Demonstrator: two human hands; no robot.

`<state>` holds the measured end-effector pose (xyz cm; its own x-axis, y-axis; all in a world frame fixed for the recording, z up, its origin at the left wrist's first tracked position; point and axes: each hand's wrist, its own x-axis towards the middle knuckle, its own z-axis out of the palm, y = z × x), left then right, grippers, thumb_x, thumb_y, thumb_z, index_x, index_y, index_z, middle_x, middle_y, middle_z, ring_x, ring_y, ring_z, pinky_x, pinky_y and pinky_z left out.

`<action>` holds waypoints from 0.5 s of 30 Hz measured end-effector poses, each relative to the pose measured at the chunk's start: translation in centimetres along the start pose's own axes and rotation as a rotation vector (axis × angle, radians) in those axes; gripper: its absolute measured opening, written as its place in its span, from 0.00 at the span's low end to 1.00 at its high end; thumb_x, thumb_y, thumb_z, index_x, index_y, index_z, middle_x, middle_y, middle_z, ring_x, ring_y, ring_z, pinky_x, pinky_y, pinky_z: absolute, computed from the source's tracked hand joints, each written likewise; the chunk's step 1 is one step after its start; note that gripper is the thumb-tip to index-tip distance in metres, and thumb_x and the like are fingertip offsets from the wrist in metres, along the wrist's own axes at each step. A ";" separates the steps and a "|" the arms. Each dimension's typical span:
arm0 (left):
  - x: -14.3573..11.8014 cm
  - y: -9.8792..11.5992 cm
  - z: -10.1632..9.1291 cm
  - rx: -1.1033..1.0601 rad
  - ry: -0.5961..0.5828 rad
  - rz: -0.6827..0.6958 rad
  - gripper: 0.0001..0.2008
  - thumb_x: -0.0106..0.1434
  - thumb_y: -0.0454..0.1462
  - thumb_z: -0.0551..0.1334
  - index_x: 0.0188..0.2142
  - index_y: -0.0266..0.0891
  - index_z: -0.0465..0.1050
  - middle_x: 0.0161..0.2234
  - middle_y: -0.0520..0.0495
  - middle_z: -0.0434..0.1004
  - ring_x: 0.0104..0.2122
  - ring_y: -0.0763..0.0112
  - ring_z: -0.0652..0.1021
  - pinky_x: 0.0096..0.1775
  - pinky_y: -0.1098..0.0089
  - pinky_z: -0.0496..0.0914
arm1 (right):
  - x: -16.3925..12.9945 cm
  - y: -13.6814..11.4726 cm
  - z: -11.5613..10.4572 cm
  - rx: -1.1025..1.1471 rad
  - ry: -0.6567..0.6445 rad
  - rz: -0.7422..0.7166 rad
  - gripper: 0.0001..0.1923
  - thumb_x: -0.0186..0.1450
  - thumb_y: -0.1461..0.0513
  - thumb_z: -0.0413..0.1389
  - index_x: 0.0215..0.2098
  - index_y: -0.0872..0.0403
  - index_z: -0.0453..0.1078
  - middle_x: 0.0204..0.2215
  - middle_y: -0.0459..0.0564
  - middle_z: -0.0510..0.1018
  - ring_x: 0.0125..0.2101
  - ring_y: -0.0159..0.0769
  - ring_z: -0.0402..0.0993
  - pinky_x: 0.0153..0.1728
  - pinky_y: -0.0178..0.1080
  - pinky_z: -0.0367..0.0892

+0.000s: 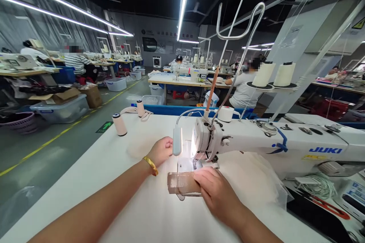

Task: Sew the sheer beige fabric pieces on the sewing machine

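A white JUKI sewing machine [285,140] stands on the pale table, its small lamp [177,141] lit beside the needle area. My left hand [161,151], a gold bracelet at the wrist, is just left of the lamp with its fingers curled in. The lamp partly covers its fingertips, so what they pinch is unclear. My right hand [215,191] is closed, fingers together, at the right end of a brown tape-covered plate [182,183] in front of the presser foot. Whatever lies under those fingers is hidden. Sheer pale fabric [251,176] spreads under the machine arm.
Two thread cones [119,124] [140,108] stand on the table's far left. More cones [262,74] sit on a stand behind the machine. At right lie a dark flat object [316,212], orange-handled scissors [330,205] and coiled cord [316,185]. Other people work at machines beyond.
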<state>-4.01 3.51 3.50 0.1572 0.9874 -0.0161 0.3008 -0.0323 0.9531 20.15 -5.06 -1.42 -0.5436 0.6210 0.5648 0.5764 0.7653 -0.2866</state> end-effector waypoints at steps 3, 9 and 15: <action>-3.4 1.4 -2.1 0.012 -0.048 -0.048 0.10 0.53 0.42 0.65 0.32 0.39 0.72 0.25 0.55 0.69 0.28 0.70 0.70 0.34 0.70 0.65 | 0.6 -2.2 -0.4 0.126 -0.004 -0.061 0.20 0.68 0.74 0.48 0.49 0.48 0.71 0.42 0.50 0.82 0.44 0.43 0.78 0.44 0.45 0.74; -9.1 3.7 -4.2 0.100 -0.294 -0.112 0.15 0.53 0.39 0.60 0.40 0.40 0.78 0.25 0.55 0.69 0.29 0.69 0.69 0.33 0.69 0.64 | 3.9 -6.6 -1.2 0.307 0.016 0.085 0.29 0.72 0.66 0.53 0.69 0.44 0.58 0.57 0.55 0.76 0.48 0.42 0.79 0.38 0.40 0.78; -13.1 5.7 -5.9 0.118 -0.625 -0.117 0.20 0.49 0.33 0.56 0.40 0.42 0.80 0.22 0.59 0.59 0.23 0.75 0.60 0.27 0.73 0.56 | 7.3 -6.9 -1.5 0.668 -0.449 0.215 0.28 0.62 0.55 0.70 0.59 0.41 0.70 0.45 0.44 0.81 0.40 0.36 0.78 0.34 0.34 0.72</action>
<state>-9.88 -8.66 10.94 0.6242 0.7105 -0.3249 0.4449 0.0187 0.8954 13.12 -6.01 5.83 -0.7361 0.6655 0.1237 0.2888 0.4741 -0.8317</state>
